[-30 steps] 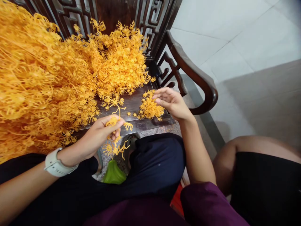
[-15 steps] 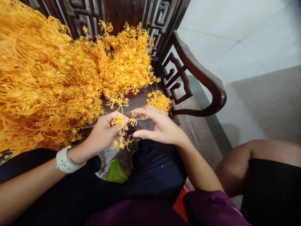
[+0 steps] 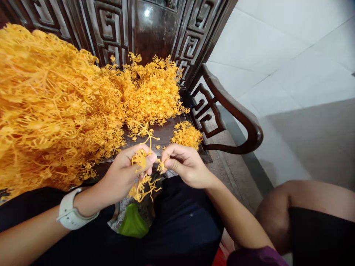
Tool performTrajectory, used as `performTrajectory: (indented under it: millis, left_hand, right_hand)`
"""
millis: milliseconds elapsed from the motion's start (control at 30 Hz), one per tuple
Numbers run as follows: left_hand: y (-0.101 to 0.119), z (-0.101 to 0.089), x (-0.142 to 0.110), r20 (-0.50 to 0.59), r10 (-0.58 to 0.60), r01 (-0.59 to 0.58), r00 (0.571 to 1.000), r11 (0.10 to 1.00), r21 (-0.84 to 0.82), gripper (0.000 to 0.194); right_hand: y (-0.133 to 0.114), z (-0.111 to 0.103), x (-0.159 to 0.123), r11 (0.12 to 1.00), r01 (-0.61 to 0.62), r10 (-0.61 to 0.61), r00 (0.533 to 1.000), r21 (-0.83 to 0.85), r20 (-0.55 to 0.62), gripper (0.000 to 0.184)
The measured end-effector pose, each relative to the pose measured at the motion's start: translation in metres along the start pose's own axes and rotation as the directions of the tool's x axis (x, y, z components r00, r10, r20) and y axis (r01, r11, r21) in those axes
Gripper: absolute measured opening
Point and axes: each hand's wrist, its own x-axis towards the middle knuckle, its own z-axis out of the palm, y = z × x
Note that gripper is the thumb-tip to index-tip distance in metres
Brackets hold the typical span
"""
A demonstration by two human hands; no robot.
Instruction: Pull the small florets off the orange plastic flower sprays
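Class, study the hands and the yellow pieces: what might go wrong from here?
The thin stem in the left hand might snap if pulled too hard. The yellow bit pinched by the right hand could slip and fall. The small pile lies just beyond that hand; a knock might scatter it.

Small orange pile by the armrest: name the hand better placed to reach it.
Probably the right hand: it is nearer the small orange pile, though pinching an orange tip. The left hand is farther away, gripping the branched orange stem.

Right hand [image 3: 190, 168] (formerly open) on floret [image 3: 161, 167]
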Motion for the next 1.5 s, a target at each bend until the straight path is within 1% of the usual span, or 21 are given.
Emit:
performTrajectory:
  millis: [133,267,333,400,433,467,500,533,600,667,733,833,933,967,1067,1100,1167,1267,1367,1433,1500]
  left_hand:
    - [0.006,0.002,-0.003,0.025,0.053,-0.052,0.998,0.996,-0.07,0.028]
    - [0.008,0.011,-0.008,0.103,0.009,0.022,0.995,0.955,-0.294,0.028]
    - [0.009,0.011,-0.007,0.115,-0.024,0.067,0.993,0.921,-0.385,0.026]
    - [0.012,0.003,-0.002,0.069,-0.061,0.086,0.996,0.882,-0.464,0.018]
    - [0.014,-0.004,0.002,0.017,-0.072,0.071,0.997,0.872,-0.485,0.016]
    - [0.017,-0.012,0.006,-0.048,-0.073,0.041,0.996,0.876,-0.48,0.016]
    - [0.019,-0.02,0.011,-0.119,-0.064,0.004,0.991,0.894,-0.449,0.017]
    - [0.022,-0.027,0.015,-0.169,-0.065,-0.009,0.983,0.915,-0.403,0.017]
    - [0.025,-0.036,0.021,-0.218,-0.11,0.041,0.97,0.954,-0.297,0.025]
    - [0.026,-0.035,0.021,-0.204,-0.186,0.143,0.961,0.967,-0.209,0.034]
    - [0.023,-0.028,0.019,-0.161,-0.23,0.209,0.96,0.968,-0.138,0.037]
    - [0.017,-0.017,0.015,-0.069,-0.254,0.249,0.965,0.966,-0.068,0.037]
    - [0.009,-0.012,0.014,-0.012,-0.293,0.292,0.956,0.954,-0.066,0.031]
    - [0.007,-0.012,0.014,-0.004,-0.306,0.304,0.952,0.949,-0.08,0.029]
    - [0.003,-0.009,0.015,0.023,-0.321,0.321,0.947,0.937,-0.138,0.025]
    - [0.002,-0.007,0.015,0.037,-0.321,0.322,0.946,0.934,-0.156,0.025]
    - [0.002,-0.004,0.015,0.067,-0.322,0.329,0.944,0.928,-0.178,0.029]
    - [-0.001,-0.001,0.014,0.108,-0.333,0.346,0.937,0.925,-0.154,0.033]
    - [-0.009,0.003,0.012,0.128,-0.329,0.34,0.936,0.937,-0.082,0.024]
    - [-0.016,0.006,0.012,0.108,-0.274,0.278,0.956,0.96,-0.027,0.014]
    - [-0.025,0.009,0.012,0.076,-0.161,0.159,0.984,0.987,0.029,0.013]
  right_hand:
    - [-0.004,0.0,0.003,0.987,-0.057,0.03,0.983,0.147,0.18,0.017]
    - [-0.004,-0.002,0.005,0.96,-0.079,0.007,0.965,0.267,0.26,0.017]
    - [0.0,-0.002,0.006,0.954,-0.046,-0.052,0.949,0.298,0.312,0.015]
    - [0.004,-0.001,0.006,0.943,0.006,-0.154,0.893,0.333,0.422,0.014]
    - [0.005,-0.001,0.005,0.938,0.029,-0.197,0.865,0.344,0.462,0.014]
    - [0.005,-0.002,0.004,0.939,0.053,-0.218,0.856,0.34,0.469,0.013]
    - [0.005,-0.004,0.004,0.945,0.076,-0.217,0.874,0.317,0.435,0.012]
    - [0.004,-0.007,0.003,0.958,0.091,-0.19,0.911,0.273,0.365,0.008]
    - [0.0,-0.018,0.002,0.987,0.065,-0.094,0.974,0.144,0.208,0.004]
    - [-0.002,-0.034,0.002,1.0,0.002,-0.001,0.995,-0.006,0.102,0.007]
    - [-0.002,-0.053,0.001,0.978,-0.056,0.057,0.998,-0.203,0.0,0.011]
    - [0.006,-0.08,0.0,0.896,-0.123,0.082,0.99,-0.428,-0.113,0.019]
    - [0.019,-0.102,-0.004,0.812,-0.173,0.127,0.984,-0.558,-0.122,0.027]
    - [0.024,-0.108,-0.005,0.758,-0.184,0.134,0.983,-0.626,-0.126,0.029]
    - [0.033,-0.115,-0.009,0.529,-0.184,0.157,0.981,-0.829,-0.118,0.036]
    - [0.033,-0.113,-0.009,0.479,-0.167,0.158,0.982,-0.862,-0.103,0.037]
    - [0.028,-0.102,-0.009,0.477,-0.119,0.123,0.99,-0.871,-0.068,0.033]
    - [0.012,-0.071,-0.008,0.596,-0.024,-0.024,0.999,-0.802,-0.048,0.026]
    - [-0.003,-0.038,-0.008,0.696,0.09,-0.172,0.984,-0.713,-0.044,0.025]
    - [-0.006,-0.023,-0.009,0.719,0.201,-0.262,0.965,-0.666,0.008,0.034]
    - [-0.006,-0.014,-0.009,0.7,0.306,-0.316,0.943,-0.646,0.105,0.046]
